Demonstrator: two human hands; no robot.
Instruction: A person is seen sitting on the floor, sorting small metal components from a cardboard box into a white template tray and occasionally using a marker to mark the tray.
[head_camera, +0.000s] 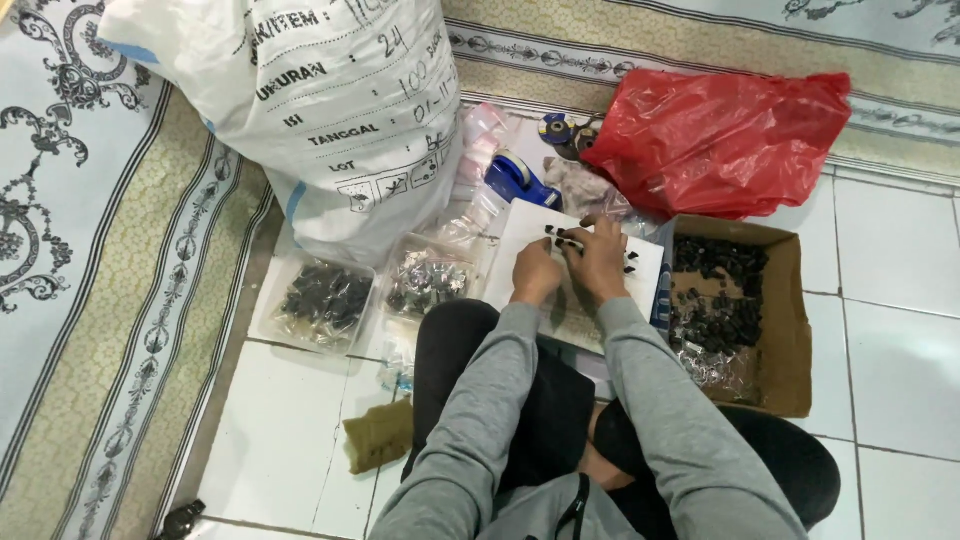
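Grey sleeves and dark trousers are seen closest, at the bottom of the view. Beyond them, a very big white sack (330, 110) is stood at the top left; black writing and small square pictures are printed on its side. A red plastic bag (715, 135) is crumpled at the top right. Below it, a brown cardboard box (790, 330) is set on the white floor tiles, filled with small dark pieces. A white board (520, 235) is laid in front of the knees, between the box and two clear plastic trays. Dark pieces are kept in the left tray (322, 302), and shiny little packets in the other tray (430, 278). A blue tape holder (518, 180) is placed just past the board, near the sack. A brown cloth (378, 435) is left on the tiles by the left knee.

Both hands are rested on the board, side by side. The left hand (536, 272) is curled, with its fingers bent in. The right hand (600, 258) is bent too, and its fingertips are pressed at the small black pieces (566, 236) lying at the top of the board. Whether a piece is pinched cannot be told. A few more black bits are scattered just right of the right hand.
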